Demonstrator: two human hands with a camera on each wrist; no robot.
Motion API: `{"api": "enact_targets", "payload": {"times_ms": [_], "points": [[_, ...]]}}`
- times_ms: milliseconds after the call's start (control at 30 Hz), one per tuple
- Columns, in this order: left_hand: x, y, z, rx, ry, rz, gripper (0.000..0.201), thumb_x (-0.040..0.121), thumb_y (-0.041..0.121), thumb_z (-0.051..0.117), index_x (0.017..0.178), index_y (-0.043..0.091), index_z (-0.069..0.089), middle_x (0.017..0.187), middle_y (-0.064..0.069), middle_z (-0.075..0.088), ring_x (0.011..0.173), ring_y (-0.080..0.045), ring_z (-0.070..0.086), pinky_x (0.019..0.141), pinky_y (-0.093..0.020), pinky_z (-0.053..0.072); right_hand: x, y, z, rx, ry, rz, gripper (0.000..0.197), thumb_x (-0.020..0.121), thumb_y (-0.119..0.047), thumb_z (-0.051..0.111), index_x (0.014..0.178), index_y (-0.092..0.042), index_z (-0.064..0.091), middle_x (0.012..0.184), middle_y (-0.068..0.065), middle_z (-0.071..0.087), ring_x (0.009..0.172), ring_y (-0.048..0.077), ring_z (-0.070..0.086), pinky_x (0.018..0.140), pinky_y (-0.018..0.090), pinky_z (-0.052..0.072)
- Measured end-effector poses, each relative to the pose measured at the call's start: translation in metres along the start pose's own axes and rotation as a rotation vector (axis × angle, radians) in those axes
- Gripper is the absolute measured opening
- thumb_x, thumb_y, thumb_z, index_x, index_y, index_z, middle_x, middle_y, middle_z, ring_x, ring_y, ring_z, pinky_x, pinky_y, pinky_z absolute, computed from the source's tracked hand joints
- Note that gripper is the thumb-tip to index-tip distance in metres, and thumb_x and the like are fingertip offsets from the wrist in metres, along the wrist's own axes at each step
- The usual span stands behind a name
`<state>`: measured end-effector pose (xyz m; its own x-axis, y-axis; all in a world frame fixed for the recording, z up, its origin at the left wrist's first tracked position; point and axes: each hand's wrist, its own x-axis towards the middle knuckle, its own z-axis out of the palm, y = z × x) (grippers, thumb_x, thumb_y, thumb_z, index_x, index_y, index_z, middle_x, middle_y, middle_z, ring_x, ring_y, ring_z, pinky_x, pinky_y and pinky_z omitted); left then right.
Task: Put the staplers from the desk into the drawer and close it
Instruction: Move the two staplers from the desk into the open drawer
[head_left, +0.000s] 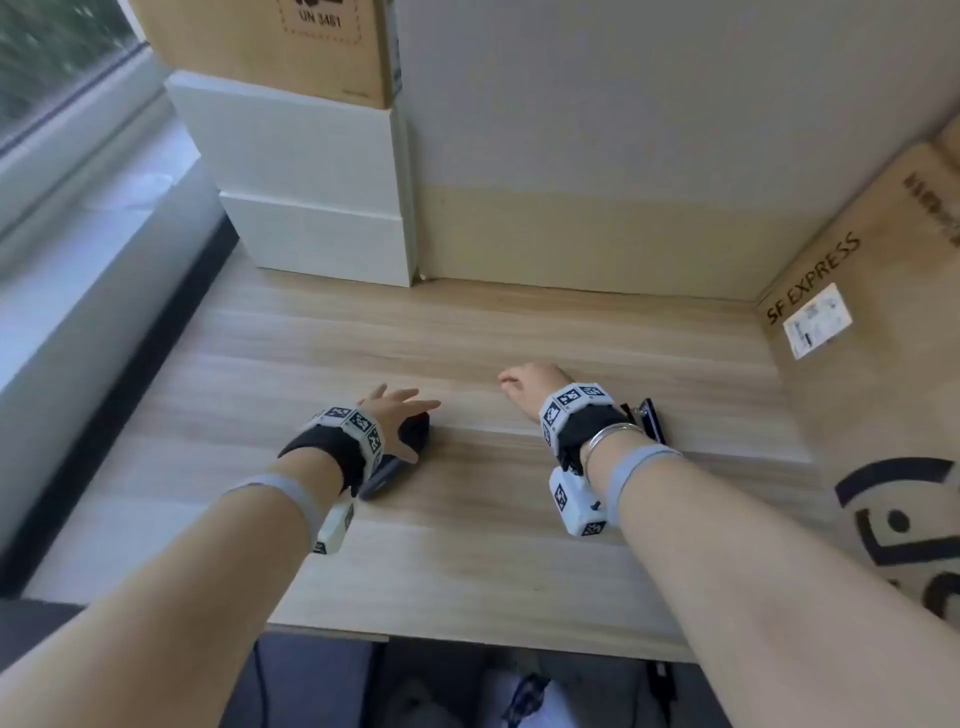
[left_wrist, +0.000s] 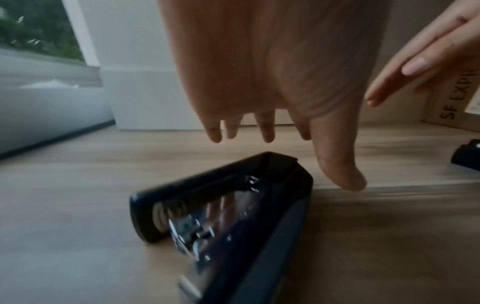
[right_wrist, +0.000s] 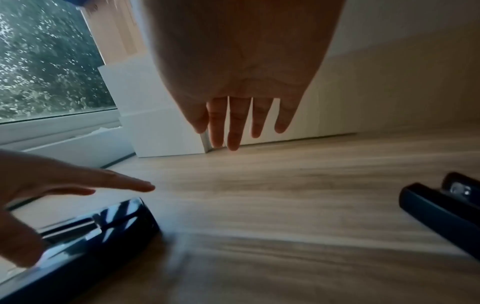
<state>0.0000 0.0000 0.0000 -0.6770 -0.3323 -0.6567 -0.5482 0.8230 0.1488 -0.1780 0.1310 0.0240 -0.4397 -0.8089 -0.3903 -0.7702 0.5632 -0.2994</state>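
Note:
A black stapler lies on its side on the wooden desk, left of centre. My left hand hovers right over it with fingers spread and the thumb down beside it, holding nothing. A second black stapler lies on the desk just right of my right wrist. My right hand is open above bare desk between the two staplers, with its fingers pointing forward and down. No drawer is in view.
White boxes under a brown carton stand at the back left by the window. A large SF Express carton walls off the right side. The desk's front edge is near my body.

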Motion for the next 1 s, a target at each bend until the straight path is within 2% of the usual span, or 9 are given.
{"api": "enact_targets", "payload": {"times_ms": [133,367,533,633,733,800,833,900,1000], "points": [[0.007,0.006,0.019,-0.006,0.036,-0.098,0.094,0.071,0.05,0.071,0.145,0.05,0.013,0.158,0.0,0.006,0.139,-0.039,0.02,0.112,-0.054,0.029,0.005,0.004,0.018,-0.012,-0.06,0.045,0.038,0.097,-0.026,0.038,0.13,-0.023,0.056,0.137,0.002,0.059,0.126,0.025,0.053,0.105,0.038,0.044],[0.023,0.007,0.023,-0.048,0.082,-0.169,0.076,0.076,0.023,0.067,0.137,0.05,0.03,0.146,-0.004,0.021,0.125,-0.04,0.034,0.098,-0.052,0.044,0.011,0.011,0.028,-0.062,-0.13,0.048,0.039,0.1,-0.024,0.035,0.135,-0.021,0.052,0.141,0.004,0.054,0.128,0.026,0.05,0.107,0.037,0.042],[0.031,-0.007,0.0,-0.347,0.053,-0.137,0.077,0.078,0.02,0.07,0.143,0.037,0.032,0.14,-0.015,0.028,0.127,-0.042,0.039,0.105,-0.047,0.043,0.015,0.015,0.026,-0.056,-0.132,0.078,0.039,0.099,-0.023,0.037,0.136,-0.022,0.05,0.142,0.003,0.054,0.129,0.025,0.051,0.106,0.034,0.042],[0.032,-0.024,-0.012,-0.635,0.042,-0.179,0.067,0.082,0.01,0.066,0.138,0.037,0.041,0.14,-0.02,0.034,0.124,-0.044,0.043,0.104,-0.047,0.044,0.019,0.015,0.023,-0.05,-0.149,0.09,0.04,0.098,-0.023,0.037,0.136,-0.024,0.05,0.142,0.002,0.053,0.128,0.025,0.051,0.107,0.035,0.043],[0.028,-0.04,-0.017,-0.907,0.034,-0.145,0.051,0.09,-0.001,0.053,0.135,0.023,0.048,0.136,-0.019,0.046,0.107,-0.033,0.051,0.081,-0.038,0.05,0.023,0.015,0.02,-0.044,-0.144,0.099,0.04,0.098,-0.023,0.038,0.135,-0.025,0.051,0.14,0.001,0.055,0.127,0.025,0.052,0.106,0.035,0.043],[0.021,-0.048,-0.012,-0.982,0.05,-0.17,0.032,0.096,0.0,0.043,0.12,0.016,0.057,0.12,-0.012,0.048,0.094,-0.027,0.05,0.066,-0.036,0.049,0.025,0.014,0.019,-0.052,-0.158,0.104,0.04,0.098,-0.023,0.038,0.135,-0.024,0.051,0.14,0.001,0.056,0.127,0.025,0.052,0.106,0.034,0.043],[0.019,-0.051,-0.009,-1.009,0.038,-0.191,0.024,0.098,0.005,0.04,0.105,0.016,0.061,0.114,-0.009,0.046,0.091,-0.027,0.049,0.069,-0.043,0.05,0.027,0.014,0.018,-0.061,-0.167,0.103,0.039,0.098,-0.023,0.038,0.135,-0.023,0.051,0.14,0.002,0.055,0.128,0.025,0.052,0.106,0.033,0.042],[0.017,-0.056,-0.004,-0.985,0.032,-0.199,0.032,0.099,0.013,0.037,0.082,0.027,0.06,0.109,-0.008,0.044,0.097,-0.029,0.047,0.077,-0.051,0.051,0.03,0.012,0.017,-0.073,-0.183,0.098,0.039,0.098,-0.022,0.037,0.135,-0.022,0.051,0.14,0.002,0.055,0.128,0.025,0.052,0.106,0.033,0.042],[0.016,-0.056,-0.003,-0.86,0.071,-0.153,0.036,0.097,0.01,0.039,0.077,0.035,0.055,0.117,-0.011,0.042,0.11,-0.03,0.046,0.084,-0.044,0.05,0.033,0.007,0.018,-0.092,-0.203,0.091,0.039,0.099,-0.021,0.036,0.135,-0.021,0.051,0.14,0.003,0.056,0.127,0.025,0.052,0.105,0.033,0.043]]}}
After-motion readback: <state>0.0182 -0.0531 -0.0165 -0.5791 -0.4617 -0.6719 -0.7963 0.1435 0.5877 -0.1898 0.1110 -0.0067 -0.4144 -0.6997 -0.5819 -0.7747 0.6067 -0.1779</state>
